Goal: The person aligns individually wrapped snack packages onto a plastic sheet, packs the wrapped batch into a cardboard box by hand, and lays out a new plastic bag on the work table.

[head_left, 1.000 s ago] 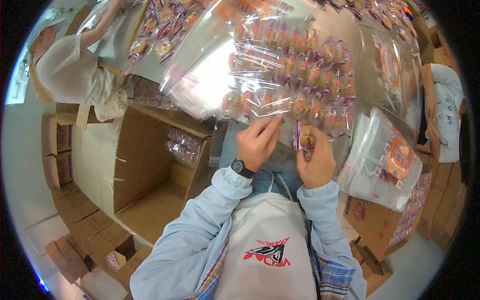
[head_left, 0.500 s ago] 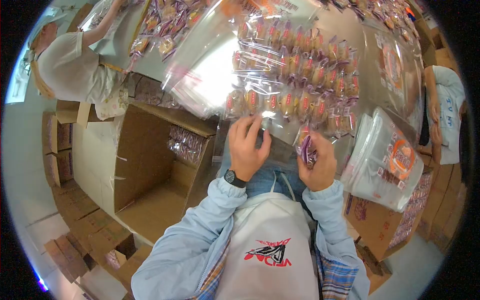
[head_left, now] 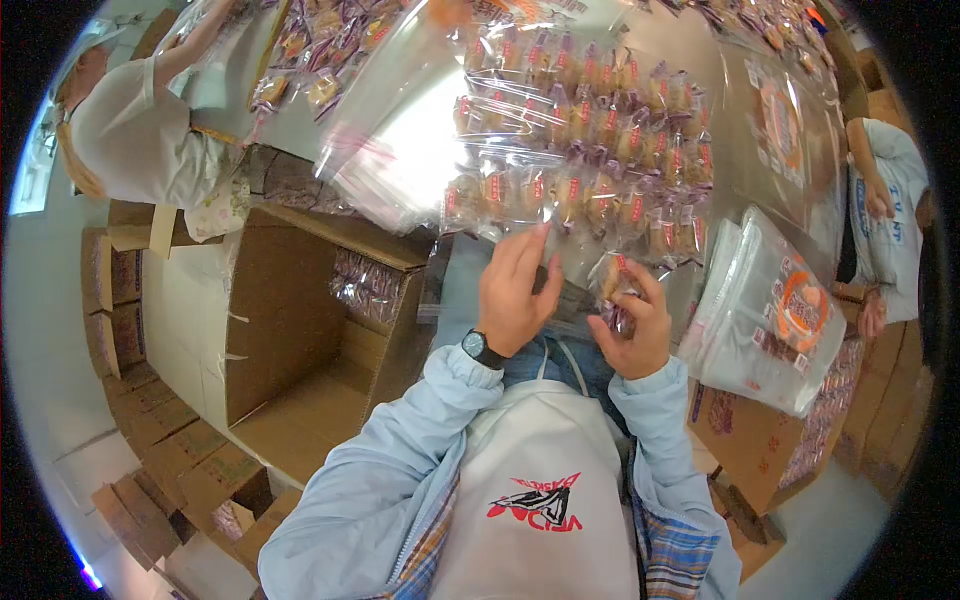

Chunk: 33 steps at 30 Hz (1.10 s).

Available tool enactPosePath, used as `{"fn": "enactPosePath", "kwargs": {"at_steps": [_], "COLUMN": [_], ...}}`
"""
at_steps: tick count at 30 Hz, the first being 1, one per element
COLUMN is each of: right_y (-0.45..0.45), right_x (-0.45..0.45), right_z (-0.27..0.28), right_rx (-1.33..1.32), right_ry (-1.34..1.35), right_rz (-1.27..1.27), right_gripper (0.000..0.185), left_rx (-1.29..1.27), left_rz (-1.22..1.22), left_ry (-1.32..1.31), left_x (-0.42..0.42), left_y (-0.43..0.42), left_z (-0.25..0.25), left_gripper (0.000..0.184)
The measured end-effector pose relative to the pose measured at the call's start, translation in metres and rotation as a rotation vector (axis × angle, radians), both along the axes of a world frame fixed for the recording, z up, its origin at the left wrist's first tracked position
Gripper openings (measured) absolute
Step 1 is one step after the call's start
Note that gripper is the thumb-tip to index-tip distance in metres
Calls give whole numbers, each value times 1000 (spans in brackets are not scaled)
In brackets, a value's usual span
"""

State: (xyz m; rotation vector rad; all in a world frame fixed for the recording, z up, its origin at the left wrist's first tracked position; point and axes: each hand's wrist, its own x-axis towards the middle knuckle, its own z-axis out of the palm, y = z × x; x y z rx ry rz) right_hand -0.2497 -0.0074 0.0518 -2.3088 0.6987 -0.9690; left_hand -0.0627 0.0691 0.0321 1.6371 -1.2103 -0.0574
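Though see-through, packets (head_left: 582,122) purple-edged

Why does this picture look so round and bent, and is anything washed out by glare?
In the head view, a fisheye-type lens probably bends the cardboard boxes near the edge; white glare washes out part of the clear plastic bags; thin bright streaks cross the wrapped snacks; the left hand and right hand look fairly clear.
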Motion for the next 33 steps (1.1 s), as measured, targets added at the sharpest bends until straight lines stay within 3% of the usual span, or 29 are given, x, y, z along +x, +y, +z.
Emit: {"fn": "enactPosePath", "kwargs": {"at_steps": [7, 13, 16, 19, 22, 25, 28, 33], "right_y": [-1, 11, 12, 16, 21, 15, 2, -4], "right_x": [-3, 4, -3, -2, 4, 11, 33, 50], "right_z": [-13, 20, -2, -9, -17, -19, -31, -17], "right_rx": [-3, 124, 426, 394, 330, 582, 661, 685], "right_ry": [-47, 174, -77, -20, -152, -360, -431, -268], "right_rz": [-25, -108, 50, 152, 62, 160, 268, 312], "right_gripper": [50, 59, 59, 59, 61, 62, 64, 78], "left_rx": [138, 95, 89, 138, 158, 105, 66, 61], "left_rz": [-32, 22, 6, -22, 11, 33, 98, 299], "left_ry": [-39, 109, 85, 22, -10, -18, -42, -131], "left_x": [-1, 1, 1, 6, 11, 20, 21, 35], "left_y": [-2, -12, -15, -15, -9, -9, -7, 11], "left_z": [8, 22, 20, 16, 15, 12, 8, 13], "left_gripper": [48, 47, 44, 38, 31, 24, 20, 21]}}
